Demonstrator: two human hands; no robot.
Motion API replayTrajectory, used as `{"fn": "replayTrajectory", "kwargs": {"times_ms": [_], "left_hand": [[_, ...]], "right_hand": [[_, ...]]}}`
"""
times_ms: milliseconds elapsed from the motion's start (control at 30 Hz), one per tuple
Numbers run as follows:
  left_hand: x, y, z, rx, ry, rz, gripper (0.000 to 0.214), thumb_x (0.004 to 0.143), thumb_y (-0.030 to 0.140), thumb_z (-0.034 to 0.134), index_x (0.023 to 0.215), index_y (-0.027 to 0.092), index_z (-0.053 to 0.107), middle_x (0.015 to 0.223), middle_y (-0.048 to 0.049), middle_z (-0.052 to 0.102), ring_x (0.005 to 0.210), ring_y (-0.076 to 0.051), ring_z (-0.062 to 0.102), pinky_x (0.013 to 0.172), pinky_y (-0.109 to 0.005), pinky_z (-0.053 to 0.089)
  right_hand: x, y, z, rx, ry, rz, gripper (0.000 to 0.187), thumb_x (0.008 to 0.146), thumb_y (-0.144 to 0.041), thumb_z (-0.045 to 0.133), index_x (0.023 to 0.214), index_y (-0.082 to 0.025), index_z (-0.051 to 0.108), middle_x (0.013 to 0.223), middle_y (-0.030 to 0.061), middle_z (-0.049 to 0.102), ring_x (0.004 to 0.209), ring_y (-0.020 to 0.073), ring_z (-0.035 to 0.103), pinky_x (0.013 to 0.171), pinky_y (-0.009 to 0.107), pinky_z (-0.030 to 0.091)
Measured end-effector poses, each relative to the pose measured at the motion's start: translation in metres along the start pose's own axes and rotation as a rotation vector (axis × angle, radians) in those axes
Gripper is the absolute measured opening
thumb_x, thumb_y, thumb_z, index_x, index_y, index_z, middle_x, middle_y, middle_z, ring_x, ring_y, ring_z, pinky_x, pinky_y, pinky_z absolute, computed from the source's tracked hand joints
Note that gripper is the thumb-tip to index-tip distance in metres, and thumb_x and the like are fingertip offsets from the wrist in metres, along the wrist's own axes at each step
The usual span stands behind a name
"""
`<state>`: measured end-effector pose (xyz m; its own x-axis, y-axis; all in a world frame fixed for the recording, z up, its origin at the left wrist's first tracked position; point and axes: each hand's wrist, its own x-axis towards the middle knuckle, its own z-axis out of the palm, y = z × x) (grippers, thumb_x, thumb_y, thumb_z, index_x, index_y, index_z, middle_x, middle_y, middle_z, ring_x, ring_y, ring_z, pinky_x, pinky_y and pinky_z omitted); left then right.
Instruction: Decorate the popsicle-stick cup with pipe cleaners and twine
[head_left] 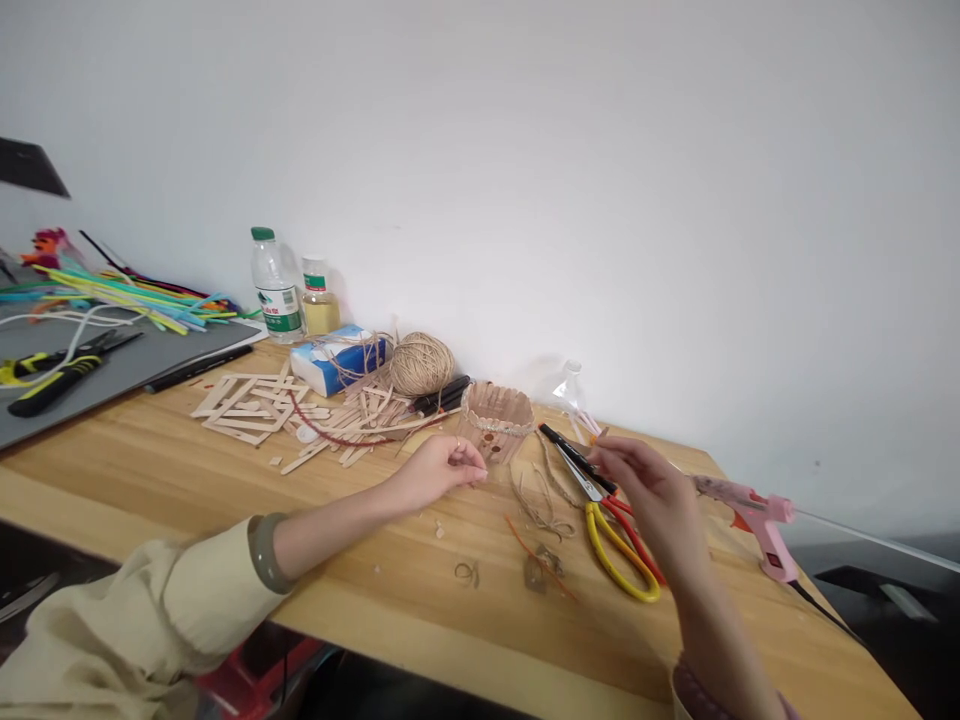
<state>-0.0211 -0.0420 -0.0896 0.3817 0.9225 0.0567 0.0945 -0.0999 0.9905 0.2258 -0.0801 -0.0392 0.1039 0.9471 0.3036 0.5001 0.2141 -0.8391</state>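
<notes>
My left hand (441, 472) is over the table with thumb and fingertips pressed together; whether anything is between them is too small to tell. Just beyond its fingertips stands a small basket (499, 405) of wooden sticks with a twine-like trim around its rim. On the right, my right hand (651, 492) is closed in a pinch, and what it may hold I cannot make out. Beneath and beside it lie scissors (619, 545) with yellow and red handles and a black marker (574, 455). Loose twine (540, 500) lies between my hands.
A pink glue gun (765, 520) rests at the right. Behind my left hand are scattered craft sticks (251, 405), a ball of twine (422, 363), a tissue pack (337, 360) and a water bottle (275, 290). Pliers (64, 370) and pipe cleaners (135, 295) lie far left.
</notes>
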Motion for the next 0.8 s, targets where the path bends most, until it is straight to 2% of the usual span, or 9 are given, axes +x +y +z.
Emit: {"fn": "replayTrajectory", "kwargs": {"times_ms": [67, 100, 167, 267, 433, 633, 700, 800], "left_hand": [[0.0, -0.001, -0.001, -0.025, 0.001, -0.009, 0.01, 0.067, 0.021, 0.065, 0.071, 0.014, 0.061, 0.067, -0.0015, 0.066, 0.063, -0.013, 0.06, 0.065, -0.026, 0.046], [0.0, -0.002, -0.001, -0.036, 0.002, -0.014, 0.01, 0.067, 0.021, 0.066, 0.072, 0.014, 0.061, 0.068, -0.0011, 0.066, 0.065, -0.014, 0.06, 0.066, -0.026, 0.045], [0.0, -0.003, -0.001, -0.054, 0.003, -0.029, 0.012, 0.065, 0.021, 0.068, 0.073, 0.014, 0.062, 0.068, -0.0006, 0.065, 0.066, -0.014, 0.06, 0.067, -0.026, 0.045], [-0.001, -0.003, 0.002, -0.075, 0.005, -0.061, 0.014, 0.062, 0.021, 0.07, 0.073, 0.013, 0.065, 0.068, -0.0008, 0.065, 0.068, -0.014, 0.059, 0.068, -0.026, 0.044], [-0.006, 0.001, 0.007, -0.099, 0.018, -0.118, 0.02, 0.064, 0.022, 0.069, 0.082, 0.013, 0.068, 0.072, -0.0018, 0.068, 0.069, -0.014, 0.06, 0.069, -0.027, 0.044], [-0.007, 0.005, 0.006, -0.148, 0.06, -0.134, 0.016, 0.062, 0.022, 0.071, 0.075, 0.014, 0.067, 0.067, -0.0006, 0.067, 0.066, -0.013, 0.06, 0.067, -0.026, 0.045], [-0.008, 0.007, 0.005, -0.168, 0.07, -0.135, 0.015, 0.061, 0.021, 0.072, 0.073, 0.014, 0.067, 0.067, -0.0007, 0.067, 0.065, -0.013, 0.06, 0.066, -0.025, 0.046], [-0.009, 0.011, 0.003, -0.202, 0.074, -0.143, 0.016, 0.06, 0.019, 0.073, 0.074, 0.014, 0.067, 0.067, -0.0009, 0.067, 0.065, -0.013, 0.06, 0.065, -0.025, 0.047]], "right_hand": [[-0.007, 0.01, -0.024, -0.2, 0.134, 0.034, 0.03, 0.078, -0.043, 0.05, 0.092, -0.018, 0.061, 0.081, 0.0079, 0.069, 0.079, 0.023, 0.065, 0.07, 0.035, 0.049], [-0.012, 0.016, -0.033, -0.341, 0.153, 0.05, 0.03, 0.078, -0.043, 0.048, 0.091, -0.019, 0.062, 0.08, 0.0078, 0.069, 0.077, 0.0232, 0.065, 0.067, 0.035, 0.049], [-0.024, 0.029, -0.044, -0.631, 0.103, 0.076, 0.031, 0.08, -0.043, 0.043, 0.09, -0.02, 0.062, 0.08, 0.0078, 0.07, 0.073, 0.0233, 0.065, 0.063, 0.034, 0.048], [-0.039, 0.046, -0.042, -0.898, -0.045, 0.077, 0.033, 0.084, -0.043, 0.037, 0.091, -0.02, 0.06, 0.087, 0.0095, 0.069, 0.077, 0.0248, 0.065, 0.06, 0.033, 0.047], [-0.046, 0.068, -0.021, -0.99, -0.117, 0.02, 0.029, 0.081, -0.033, 0.042, 0.096, -0.015, 0.058, 0.095, 0.0154, 0.066, 0.092, 0.032, 0.061, 0.073, 0.04, 0.046], [-0.04, 0.078, -0.016, -1.018, -0.074, 0.024, 0.034, 0.072, -0.023, 0.047, 0.103, -0.011, 0.055, 0.099, 0.0166, 0.063, 0.096, 0.0294, 0.059, 0.083, 0.039, 0.044], [-0.04, 0.077, -0.019, -1.025, -0.046, 0.046, 0.032, 0.07, -0.024, 0.048, 0.099, -0.013, 0.056, 0.098, 0.016, 0.063, 0.095, 0.0298, 0.06, 0.082, 0.039, 0.045], [-0.04, 0.071, -0.024, -1.026, -0.012, 0.088, 0.026, 0.072, -0.036, 0.049, 0.088, -0.017, 0.058, 0.092, 0.0143, 0.064, 0.091, 0.0317, 0.061, 0.072, 0.04, 0.047]]}}
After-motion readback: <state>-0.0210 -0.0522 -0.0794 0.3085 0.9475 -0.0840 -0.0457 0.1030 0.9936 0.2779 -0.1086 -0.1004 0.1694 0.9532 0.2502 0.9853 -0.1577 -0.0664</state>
